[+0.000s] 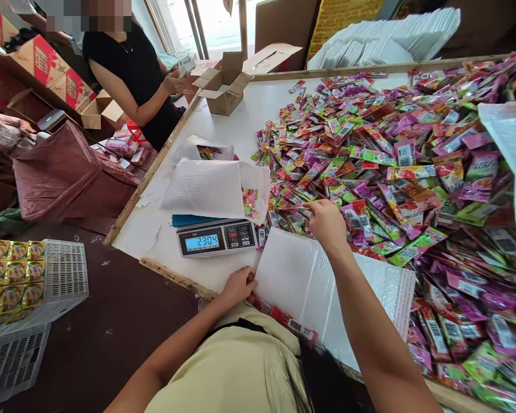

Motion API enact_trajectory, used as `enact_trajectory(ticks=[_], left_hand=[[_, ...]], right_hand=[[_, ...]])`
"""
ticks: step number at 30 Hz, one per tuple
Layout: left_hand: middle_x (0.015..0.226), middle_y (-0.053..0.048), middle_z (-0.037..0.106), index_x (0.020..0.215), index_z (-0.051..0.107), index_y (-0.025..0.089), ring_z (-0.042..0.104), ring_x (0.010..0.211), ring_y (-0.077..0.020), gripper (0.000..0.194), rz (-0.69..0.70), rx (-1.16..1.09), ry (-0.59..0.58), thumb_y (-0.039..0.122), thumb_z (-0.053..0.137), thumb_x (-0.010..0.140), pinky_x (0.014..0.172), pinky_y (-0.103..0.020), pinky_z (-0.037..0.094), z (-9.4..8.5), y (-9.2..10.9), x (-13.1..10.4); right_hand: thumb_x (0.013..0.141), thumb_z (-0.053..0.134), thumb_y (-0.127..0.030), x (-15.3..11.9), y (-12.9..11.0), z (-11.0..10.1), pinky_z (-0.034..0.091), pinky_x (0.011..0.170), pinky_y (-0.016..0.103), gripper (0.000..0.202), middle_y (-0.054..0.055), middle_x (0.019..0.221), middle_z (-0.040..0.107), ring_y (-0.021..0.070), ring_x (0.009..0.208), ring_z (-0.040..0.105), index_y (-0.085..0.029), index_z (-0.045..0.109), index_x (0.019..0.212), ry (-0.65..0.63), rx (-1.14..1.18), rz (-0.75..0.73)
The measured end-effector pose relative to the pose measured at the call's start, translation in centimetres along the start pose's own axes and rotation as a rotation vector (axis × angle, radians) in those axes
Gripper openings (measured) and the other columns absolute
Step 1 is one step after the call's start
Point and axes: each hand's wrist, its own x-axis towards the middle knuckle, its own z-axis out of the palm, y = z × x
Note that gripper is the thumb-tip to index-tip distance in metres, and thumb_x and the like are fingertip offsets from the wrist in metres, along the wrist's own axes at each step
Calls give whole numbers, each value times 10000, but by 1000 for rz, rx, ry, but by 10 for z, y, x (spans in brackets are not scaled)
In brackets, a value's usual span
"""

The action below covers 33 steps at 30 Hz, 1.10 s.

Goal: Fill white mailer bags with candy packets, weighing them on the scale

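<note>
My right hand [329,226] reaches into a heap of small colourful packets [361,155], its fingers pinched on a packet [299,208] at the near side of the heap. At the left corner of a flat white bubble mailer [301,269] rests my left hand [239,285], fingers curled; whether they grip the mailer's edge is too small to tell. A digital scale [217,236] reads 230.4. On it lies another white mailer [210,186], its open end showing packets inside. Red packets [283,318] stick out under the flat mailer's near edge.
Across the table [154,232] a person in black [124,74] holds a small box. An open carton [225,94] stands at the far edge, with stacked white mailers [382,43] behind. Crates [66,272] stand at the lower left. Another mailer [513,155] lies right.
</note>
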Motion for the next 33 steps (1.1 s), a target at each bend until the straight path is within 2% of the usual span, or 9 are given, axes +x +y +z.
enact_trajectory(ticks=[7,12,15,17,19,21,23,27,33], left_hand=[[953,-53,755,1043,656,173,684,875,-204,197,0,-25,-18,244,628,861,804,-305,481,-3,-2,6],[919,-46,748,999,658,173,675,848,-189,153,15,-40,-7,229,622,860,787,-285,470,-6,1,6],[909,-44,744,974,658,174,668,831,-184,128,20,-44,-5,232,619,867,768,-277,465,-7,1,6],[912,-40,743,976,658,175,664,831,-181,128,24,-49,-3,244,620,875,762,-272,461,-7,1,5],[920,-39,743,978,660,176,663,839,-179,130,24,-50,-1,251,629,876,764,-270,458,-6,0,5],[927,-40,744,975,664,177,663,849,-179,129,20,-47,2,247,638,870,772,-271,457,-5,-1,5],[925,-41,744,971,667,179,664,849,-182,125,15,-39,3,246,639,868,779,-277,456,-5,-1,6],[917,-37,742,969,668,189,660,842,-188,126,12,-24,0,260,635,869,774,-286,457,-5,-1,8],[928,-29,740,977,667,198,652,837,-180,136,10,-9,4,275,629,873,763,-277,455,-3,-2,9]], right_hand=[[856,496,-149,14,-77,-20,431,892,430,365,178,1160,655,326,1090,537,-178,761,1105,-62,-33,-51],[833,606,-263,32,-111,-16,439,762,311,250,93,902,723,228,846,632,-192,788,990,-395,176,-167],[773,646,-220,40,-118,-10,413,688,274,177,51,833,729,190,768,627,-185,768,896,-524,249,-178],[737,623,-160,41,-115,-13,394,651,254,155,19,799,716,158,716,603,-186,736,839,-550,321,-173],[716,607,-160,39,-103,-26,389,650,248,108,7,771,691,147,711,580,-187,697,770,-490,395,-221],[727,617,-235,36,-86,-46,393,662,259,58,17,763,665,156,732,560,-193,656,717,-346,471,-261],[739,629,-337,30,-67,-69,390,646,272,138,24,747,632,161,717,530,-203,624,707,-223,548,-236],[730,647,-462,17,-35,-101,341,545,275,245,6,675,545,134,592,423,-223,594,732,-137,664,-122],[677,647,-446,3,-8,-95,367,543,311,212,19,691,561,148,570,442,-248,584,722,-39,666,42]])
